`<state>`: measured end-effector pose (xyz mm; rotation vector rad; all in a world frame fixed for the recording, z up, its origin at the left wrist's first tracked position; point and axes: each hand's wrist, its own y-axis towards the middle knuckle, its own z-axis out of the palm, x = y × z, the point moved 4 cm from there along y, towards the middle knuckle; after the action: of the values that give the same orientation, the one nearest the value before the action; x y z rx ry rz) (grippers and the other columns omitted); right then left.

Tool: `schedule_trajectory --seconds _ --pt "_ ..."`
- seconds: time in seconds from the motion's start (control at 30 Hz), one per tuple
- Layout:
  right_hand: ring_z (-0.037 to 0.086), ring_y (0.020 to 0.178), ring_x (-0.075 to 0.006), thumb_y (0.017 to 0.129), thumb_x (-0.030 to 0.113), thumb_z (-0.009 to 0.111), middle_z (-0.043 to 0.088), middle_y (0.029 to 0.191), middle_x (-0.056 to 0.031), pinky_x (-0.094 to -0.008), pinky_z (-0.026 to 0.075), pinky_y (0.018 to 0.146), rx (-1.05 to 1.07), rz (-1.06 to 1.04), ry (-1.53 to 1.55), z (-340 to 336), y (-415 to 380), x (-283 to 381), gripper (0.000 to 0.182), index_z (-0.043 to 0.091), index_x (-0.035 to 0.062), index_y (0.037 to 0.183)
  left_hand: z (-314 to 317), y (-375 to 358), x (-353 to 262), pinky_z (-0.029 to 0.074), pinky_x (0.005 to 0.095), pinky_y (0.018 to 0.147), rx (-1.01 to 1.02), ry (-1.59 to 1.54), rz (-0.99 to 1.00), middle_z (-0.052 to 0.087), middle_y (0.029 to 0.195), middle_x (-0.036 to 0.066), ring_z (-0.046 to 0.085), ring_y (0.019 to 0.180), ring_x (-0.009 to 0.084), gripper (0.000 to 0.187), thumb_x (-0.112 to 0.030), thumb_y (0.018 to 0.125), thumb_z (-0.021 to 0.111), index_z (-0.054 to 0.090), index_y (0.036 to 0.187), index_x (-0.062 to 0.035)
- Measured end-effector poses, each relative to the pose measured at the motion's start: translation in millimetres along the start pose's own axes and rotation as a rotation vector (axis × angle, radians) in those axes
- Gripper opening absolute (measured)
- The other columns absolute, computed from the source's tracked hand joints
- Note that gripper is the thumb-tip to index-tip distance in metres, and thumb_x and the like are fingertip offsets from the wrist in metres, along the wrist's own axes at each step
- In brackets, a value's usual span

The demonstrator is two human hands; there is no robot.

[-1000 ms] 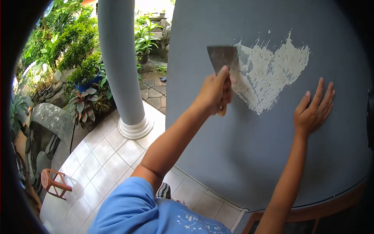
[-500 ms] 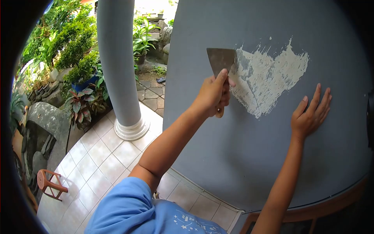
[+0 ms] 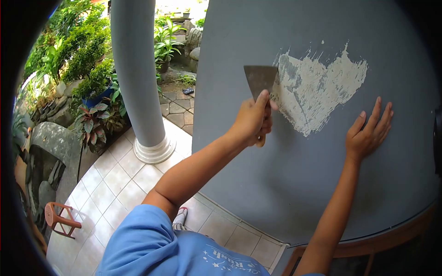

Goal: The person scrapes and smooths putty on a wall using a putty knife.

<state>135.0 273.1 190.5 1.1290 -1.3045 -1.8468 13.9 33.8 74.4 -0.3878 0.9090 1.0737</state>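
My left hand is closed around the handle of a metal scraper, its wide blade pointing up. The blade's right edge overlaps the left side of a rough whitish patch on the grey wall; I cannot tell whether it touches the surface. To the lower right of the patch, my right hand lies against the wall with its fingers spread and nothing in it.
A grey round column with a white base rises at left from the tiled floor. At lower left is a brown stool. Plants and rocks border the floor. A shoe shows beside my blue shirt.
My left hand and the scraper have moved a little lower beside the patch. My right hand stays against the wall. The view has shifted slightly, and the shoe shows more clearly.
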Motion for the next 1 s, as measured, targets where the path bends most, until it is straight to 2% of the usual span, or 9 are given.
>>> schedule_trajectory --seconds 0.4,0.5,0.67,0.8,0.9,1.0 --pt "0.046 0.140 -0.0357 0.105 0.033 0.045 0.045 0.154 -0.0118 -0.0551 0.041 0.109 -0.008 -0.019 0.023 0.3 0.2 0.0 0.046 0.052 0.0176 0.147 -10.6 -2.4 5.2 0.025 0.0236 0.043 -0.021 0.008 -0.014 0.028 0.063 -0.007 0.028 0.050 0.0060 0.042 -0.045 0.107 0.048 0.054 0.086 -0.0090" --pt "0.046 0.140 -0.0362 0.104 0.032 0.046 0.045 0.154 -0.0120 -0.0544 0.041 0.109 0.004 -0.023 0.015 0.0 -0.2 0.6 0.046 0.052 0.0174 0.147 -0.6 4.1 -8.7 0.023 0.0237 0.042 -0.034 0.015 0.000 0.028 0.063 -0.007 0.029 0.050 0.0062 0.043 -0.046 0.106 0.049 0.054 0.086 -0.0091" --pt "0.046 0.139 -0.0366 0.104 0.031 0.046 0.046 0.153 -0.0130 -0.0539 0.041 0.110 -0.011 -0.032 0.015 -0.9 1.3 0.7 0.045 0.052 0.0168 0.147 -9.4 1.8 4.5 0.018 0.0244 0.041 -0.060 0.062 -0.001 0.027 0.063 -0.006 0.031 0.050 0.0069 0.043 -0.048 0.105 0.051 0.054 0.086 -0.0091" --pt "0.046 0.139 -0.0368 0.104 0.031 0.046 0.046 0.153 -0.0136 -0.0538 0.040 0.110 -0.012 -0.036 0.021 0.6 0.5 0.8 0.045 0.053 0.0165 0.147 1.0 13.6 -23.8 0.017 0.0248 0.040 -0.001 0.020 0.005 0.027 0.062 -0.006 0.032 0.049 0.0072 0.044 -0.049 0.104 0.051 0.054 0.086 -0.0093" --pt "0.046 0.139 -0.0369 0.104 0.030 0.046 0.046 0.153 -0.0138 -0.0540 0.041 0.110 -0.007 -0.027 0.020 -1.5 1.9 3.5 0.045 0.053 0.0160 0.146 10.4 12.0 -30.0 0.017 0.0253 0.040 -0.005 0.043 0.073 0.027 0.061 -0.006 0.031 0.048 0.0071 0.045 -0.051 0.104 0.050 0.055 0.087 -0.0094" --pt "0.047 0.139 -0.0370 0.104 0.030 0.046 0.046 0.153 -0.0140 -0.0539 0.041 0.110 -0.009 -0.025 0.012 -0.5 0.9 2.2 0.045 0.053 0.0154 0.146 -9.0 3.3 -5.4 0.020 0.0251 0.042 -0.057 0.093 0.031 0.027 0.061 -0.007 0.029 0.049 0.0069 0.045 -0.050 0.105 0.048 0.055 0.088 -0.0095"
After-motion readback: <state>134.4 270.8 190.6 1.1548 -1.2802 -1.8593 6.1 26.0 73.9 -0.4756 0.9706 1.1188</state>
